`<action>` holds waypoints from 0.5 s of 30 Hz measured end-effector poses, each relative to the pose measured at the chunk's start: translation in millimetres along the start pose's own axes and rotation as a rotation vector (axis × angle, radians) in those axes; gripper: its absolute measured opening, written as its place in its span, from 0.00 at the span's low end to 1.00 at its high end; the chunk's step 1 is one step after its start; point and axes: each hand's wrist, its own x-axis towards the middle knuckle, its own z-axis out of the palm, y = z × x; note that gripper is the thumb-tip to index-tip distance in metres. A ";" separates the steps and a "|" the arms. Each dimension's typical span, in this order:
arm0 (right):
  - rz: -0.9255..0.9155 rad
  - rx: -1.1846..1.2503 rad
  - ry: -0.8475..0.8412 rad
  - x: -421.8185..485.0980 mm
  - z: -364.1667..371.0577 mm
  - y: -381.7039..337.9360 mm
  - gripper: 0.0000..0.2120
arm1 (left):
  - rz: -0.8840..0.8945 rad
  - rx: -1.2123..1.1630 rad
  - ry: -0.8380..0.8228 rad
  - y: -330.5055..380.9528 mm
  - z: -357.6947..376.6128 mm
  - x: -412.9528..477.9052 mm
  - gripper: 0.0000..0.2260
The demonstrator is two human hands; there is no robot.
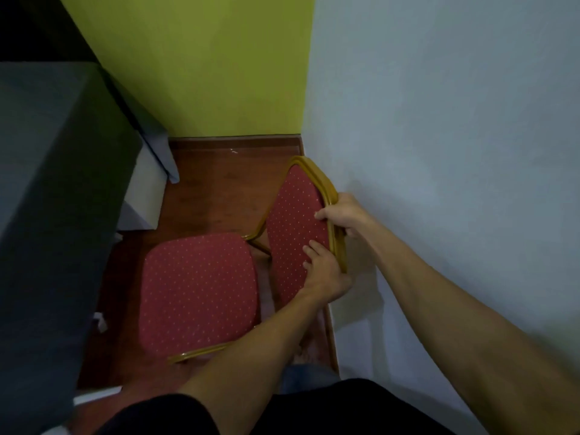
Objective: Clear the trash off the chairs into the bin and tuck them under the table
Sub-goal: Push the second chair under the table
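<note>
A chair with a gold metal frame stands on the wooden floor, its red dotted seat [197, 293] facing the table at the left and bare of trash. Its red padded backrest [292, 227] stands against the white wall. My right hand [342, 216] grips the gold top edge of the backrest. My left hand [323, 274] holds the backrest lower down, fingers spread over the red padding. The table [47, 183] is draped in a dark grey cloth and fills the left side. No bin is in sight.
A green wall [204, 64] closes the far end and a white wall [439, 120] runs along the right, leaving a narrow strip of wooden floor [213, 189]. A small white scrap [101, 321] lies by the table's edge.
</note>
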 end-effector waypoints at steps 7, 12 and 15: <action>-0.041 -0.136 -0.064 8.6 32.3 -24.6 0.18 | -0.054 -0.016 0.026 -30.9 -32.3 0.6 0.54; -0.094 -0.172 -0.111 6.9 81.3 -54.3 0.16 | -0.103 -0.030 0.075 -67.0 -79.9 -13.0 0.51; -0.135 -0.181 -0.153 -0.8 114.1 -70.8 0.16 | -0.143 -0.052 0.120 -95.0 -109.6 -25.7 0.50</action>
